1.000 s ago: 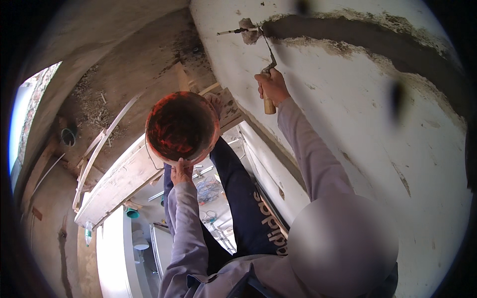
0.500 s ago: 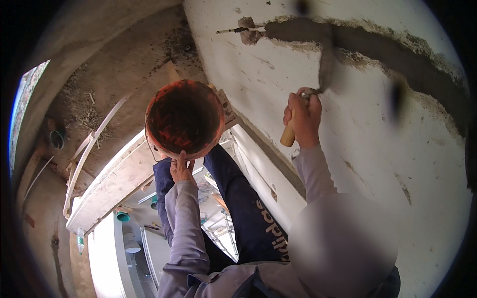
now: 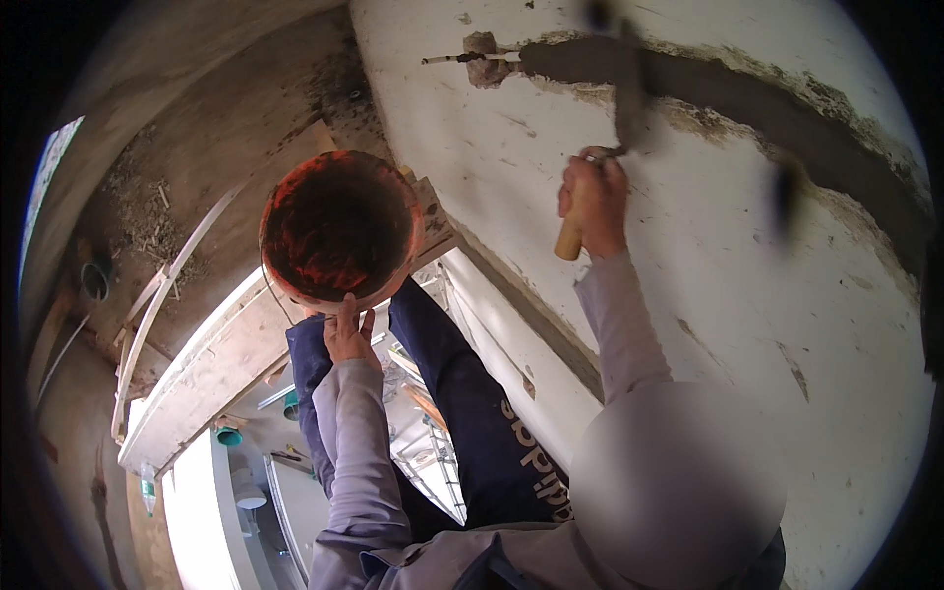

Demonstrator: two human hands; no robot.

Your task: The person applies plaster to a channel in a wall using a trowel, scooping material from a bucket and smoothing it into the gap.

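Note:
My right hand (image 3: pixel 598 202) is closed around the wooden handle of a trowel (image 3: pixel 629 108). The trowel's blade lies over a band of dark grey mortar (image 3: pixel 767 108) that runs across the white wall, close to the band's left part. With my left hand (image 3: pixel 349 331) I grip the near rim of an orange-red bucket (image 3: pixel 342 228). Its mouth tilts toward me, and dark residue coats the inside. A thin pale cable (image 3: pixel 447 60) sticks out of a rough patch at the band's left end.
Left of my legs stretches a long wooden plank (image 3: pixel 211 369), with a curved pale strip (image 3: pixel 162 305) beside it. A plastic bottle (image 3: pixel 148 489) is by the plank's lower end. Rubble (image 3: pixel 157 226) lies at the upper left. Below, green pipe ends (image 3: pixel 228 435) show.
The trowel and my right hand have shifted slightly up and left. In the picture the bucket and my left hand sit further left, along with most of the surroundings.

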